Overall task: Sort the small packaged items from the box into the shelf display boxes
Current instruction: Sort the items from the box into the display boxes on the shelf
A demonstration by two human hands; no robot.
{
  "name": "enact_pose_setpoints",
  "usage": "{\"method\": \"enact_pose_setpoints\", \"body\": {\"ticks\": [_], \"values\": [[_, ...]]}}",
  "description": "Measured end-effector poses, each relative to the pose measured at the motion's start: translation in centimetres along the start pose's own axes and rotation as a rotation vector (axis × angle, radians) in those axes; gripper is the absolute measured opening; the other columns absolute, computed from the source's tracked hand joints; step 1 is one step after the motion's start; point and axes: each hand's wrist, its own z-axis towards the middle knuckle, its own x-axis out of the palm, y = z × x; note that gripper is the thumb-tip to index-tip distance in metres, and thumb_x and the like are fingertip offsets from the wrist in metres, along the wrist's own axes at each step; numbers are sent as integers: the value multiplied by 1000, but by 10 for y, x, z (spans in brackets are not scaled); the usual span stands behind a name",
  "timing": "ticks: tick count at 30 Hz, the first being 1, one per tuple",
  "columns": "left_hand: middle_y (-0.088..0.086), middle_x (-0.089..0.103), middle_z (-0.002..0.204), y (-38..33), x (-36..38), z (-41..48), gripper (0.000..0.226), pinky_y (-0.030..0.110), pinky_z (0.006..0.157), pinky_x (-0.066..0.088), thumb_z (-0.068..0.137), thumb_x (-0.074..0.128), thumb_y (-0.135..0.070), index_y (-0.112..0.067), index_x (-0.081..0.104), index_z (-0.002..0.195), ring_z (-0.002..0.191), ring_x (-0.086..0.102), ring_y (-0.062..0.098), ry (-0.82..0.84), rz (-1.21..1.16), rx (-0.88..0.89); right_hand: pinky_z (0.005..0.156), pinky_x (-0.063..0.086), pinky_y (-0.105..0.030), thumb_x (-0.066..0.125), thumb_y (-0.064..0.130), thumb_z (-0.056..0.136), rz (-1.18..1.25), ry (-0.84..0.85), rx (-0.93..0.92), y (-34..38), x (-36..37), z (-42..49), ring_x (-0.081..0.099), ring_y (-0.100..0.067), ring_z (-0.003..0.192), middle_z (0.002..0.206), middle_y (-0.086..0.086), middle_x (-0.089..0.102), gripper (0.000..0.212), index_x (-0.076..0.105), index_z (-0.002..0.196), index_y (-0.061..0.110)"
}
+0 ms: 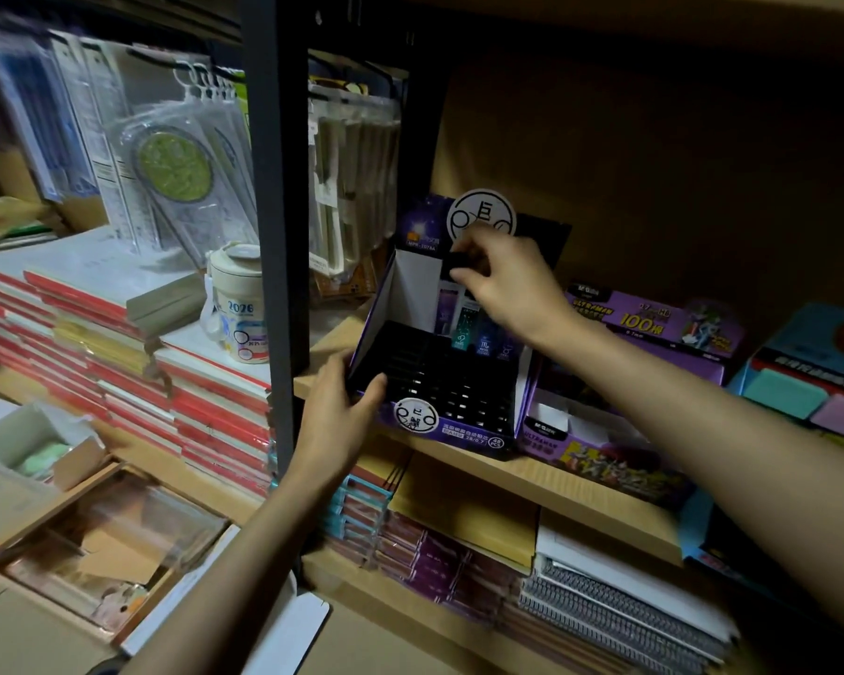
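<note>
On the wooden shelf (546,472), the left hand (337,411) grips the purple display box (451,382) at its front corner, likely to steady it. The right hand (503,280) pinches a small dark packet (458,263) above the back row, where a few packets stand; front slots lie open.

Display box (439,382) on shelf (532,472), cup (237,304) to its left, notebooks (459,552) below
</note>
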Motion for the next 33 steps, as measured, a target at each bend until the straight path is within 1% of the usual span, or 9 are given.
{"method": "enact_pose_setpoints", "body": {"ticks": [2, 7, 11, 14, 16, 19, 24, 30, 33], "values": [[2, 56, 123, 1, -1, 1, 39, 24, 82, 43, 92, 56, -24, -16, 47, 130, 102, 55, 11, 2, -7, 7, 82, 50, -41, 62, 16, 88, -68, 27, -32, -2, 4, -2, 60, -24, 93, 99, -8, 65, 19, 59, 106, 12], [4, 57, 124, 3, -2, 3, 40, 14, 76, 43, 92, 57, -21, -15, 47, 130, 102, 55, 11, 5, -16, 11, 81, 49, -37, 64, 16, 86, -38, 22, 30, -4, 7, 1, 60, -23, 91, 92, -2, 61, 20, 59, 105, 14], [4, 56, 127, 3, -4, 3, 42, 11, 73, 43, 91, 57, -20, -15, 46, 132, 105, 55, 12, 25, -34, 2, 79, 45, -34, 62, 16, 88, -192, -23, -14, -6, 9, 2, 56, -24, 99, 104, -9, 63, 25, 55, 111, 13], [5, 56, 127, 1, -5, 3, 43, 12, 72, 44, 91, 57, -19, -15, 45, 132, 103, 57, 13, 34, -39, 2, 89, 39, -36, 59, 19, 90, -394, -38, -121, -9, 9, 5, 45, -27, 115, 117, -10, 57, 26, 61, 112, 8], [5, 56, 127, 1, -6, 3, 42, 11, 71, 43, 92, 57, -18, -15, 45, 132, 103, 56, 12, 38, -32, 5, 91, 38, -37, 56, 21, 92, -440, -1, -131, -11, 9, 6, 43, -28, 115, 118, -10, 55, 27, 63, 113, 6], [6, 56, 127, 0, -6, 3, 41, 13, 76, 42, 92, 56, -16, -14, 46, 131, 106, 53, 11, 40, -22, 7, 88, 40, -35, 54, 20, 93, -397, 52, -99, -12, 9, 4, 46, -27, 112, 116, -11, 53, 31, 61, 120, 7], [10, 56, 128, -1, -11, 2, 43, 28, 92, 44, 90, 57, -10, -11, 46, 132, 113, 54, 18, 40, -8, 11, 89, 42, -35, 53, 22, 93, -412, 110, -116, -8, 7, 1, 48, -28, 113, 119, -12, 52, 36, 57, 126, 8], [8, 52, 132, -2, -27, -4, 50, 33, 95, 44, 88, 62, -26, -11, 46, 133, 116, 51, 15, 44, 65, 19, 99, 38, -34, 50, 14, 93, -333, 112, -159, 1, -10, -16, 47, -27, 119, 126, -12, 50, 37, 52, 129, 7], [11, 57, 123, -14, -38, -11, 41, 31, 90, 43, 87, 64, -21, -6, 54, 124, 113, 53, 20, -25, 192, 115, 98, 39, -33, 52, 17, 93, -278, 175, -166, 12, -31, -35, 50, -23, 115, 121, -9, 55, 32, 57, 124, 10]]}}
